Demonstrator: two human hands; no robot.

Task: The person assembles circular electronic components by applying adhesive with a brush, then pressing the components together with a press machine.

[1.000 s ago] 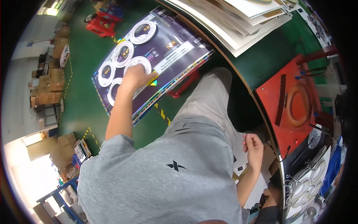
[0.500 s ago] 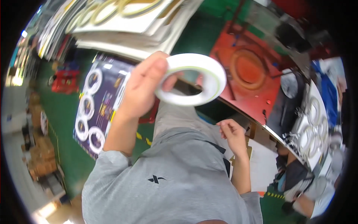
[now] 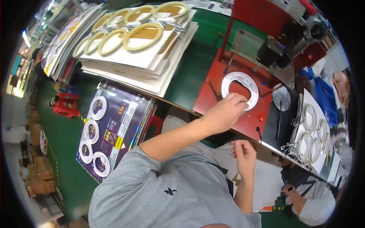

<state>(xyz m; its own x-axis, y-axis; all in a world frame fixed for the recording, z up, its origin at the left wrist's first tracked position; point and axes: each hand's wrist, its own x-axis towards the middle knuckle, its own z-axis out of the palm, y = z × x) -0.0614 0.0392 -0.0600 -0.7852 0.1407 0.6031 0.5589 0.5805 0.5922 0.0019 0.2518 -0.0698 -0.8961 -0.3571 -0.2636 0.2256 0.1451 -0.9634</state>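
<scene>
My left hand (image 3: 227, 114) reaches across to the red base plate (image 3: 207, 100) of a bench machine. Its fingers are closed on the near edge of a white ring (image 3: 229, 81), which lies flat or nearly flat over the round place on the plate. Below the table's front edge, close to my body, is my right hand (image 3: 244, 152). Its fingers are curled in, and whatever they may hold is hidden. Above the ring stands the machine's upper part, with a clear plate (image 3: 245, 45) and a black block (image 3: 270, 51).
Left of me, white rings (image 3: 91, 131) lie on a dark printed board (image 3: 118, 114). Cream rings (image 3: 142, 37) rest on stacked white boards (image 3: 125, 78) behind. At right are a round dish (image 3: 281, 98), a board of clamped rings (image 3: 310, 116) and another person (image 3: 317, 203).
My left hand has carried the white ring from in front of me rightward and down onto the red plate. My right hand stays low near my body, fingers still curled.
</scene>
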